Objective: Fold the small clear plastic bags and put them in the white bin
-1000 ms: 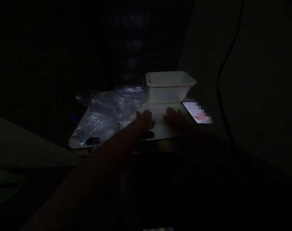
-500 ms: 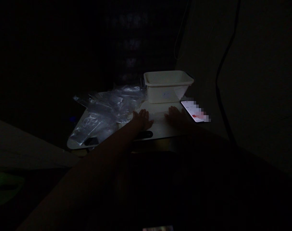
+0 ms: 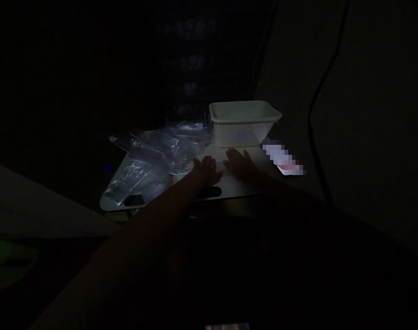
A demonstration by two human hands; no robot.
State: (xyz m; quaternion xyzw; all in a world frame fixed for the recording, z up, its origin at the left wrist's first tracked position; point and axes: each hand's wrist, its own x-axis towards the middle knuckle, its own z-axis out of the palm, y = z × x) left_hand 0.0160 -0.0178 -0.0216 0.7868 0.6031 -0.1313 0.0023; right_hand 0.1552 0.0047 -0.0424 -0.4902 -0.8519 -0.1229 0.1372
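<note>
The scene is very dark. My left hand (image 3: 204,169) lies flat on the small white table (image 3: 225,189), fingers stretched forward and thumb pointing right. Close to its right, my right hand (image 3: 241,164) is also flat, its fingers spread toward the upper left. Something thin and clear may lie under the hands, but the dimness hides it. Several clear plastic bags (image 3: 143,160) are heaped just left of my left hand. Beyond my right hand stands a white plastic tub (image 3: 243,130) with a label on its front.
A lit phone (image 3: 283,158) rests at the table's right side. A dark slot (image 3: 210,192) is cut near the front edge. On the right, a black cable (image 3: 311,119) hangs along the wall. At lower left a green object (image 3: 12,266) is dimly visible.
My right hand has slid left across the tabletop, closer to my left hand. The left hand stays nearly in place, and the whole view has shifted slightly.
</note>
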